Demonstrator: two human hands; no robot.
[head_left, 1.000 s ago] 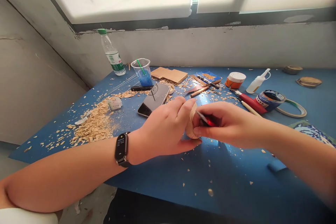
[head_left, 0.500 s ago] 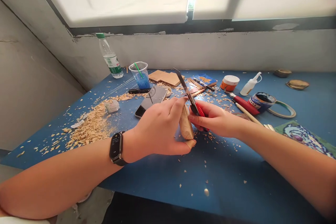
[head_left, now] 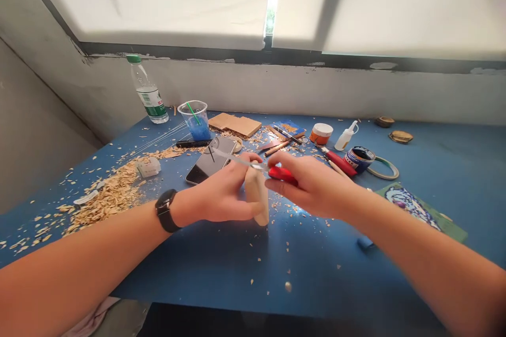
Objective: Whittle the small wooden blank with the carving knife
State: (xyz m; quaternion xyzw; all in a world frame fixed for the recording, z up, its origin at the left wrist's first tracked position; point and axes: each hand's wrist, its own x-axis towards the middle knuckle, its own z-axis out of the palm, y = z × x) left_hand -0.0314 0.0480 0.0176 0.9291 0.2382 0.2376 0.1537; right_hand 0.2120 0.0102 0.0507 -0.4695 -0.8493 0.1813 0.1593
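Note:
My left hand, with a black band on its wrist, grips a pale, rounded piece of wood standing on end just above or on the table; I cannot tell which. My right hand is closed around the red handle of a utility knife. Its long blade, smeared by motion, points left across the top of the wood, over the left fingers. Whether the edge touches the wood does not show clearly.
Wood shavings heap on the blue table at left. Beyond my hands lie a phone, a cup of blue liquid and a water bottle. At right are a paint jar, a glue bottle and a painted board.
The knife blade has swung from steeply upright to nearly level, pointing left over the wood's top. My right hand has turned over, knuckles up. The camera view has shifted right.

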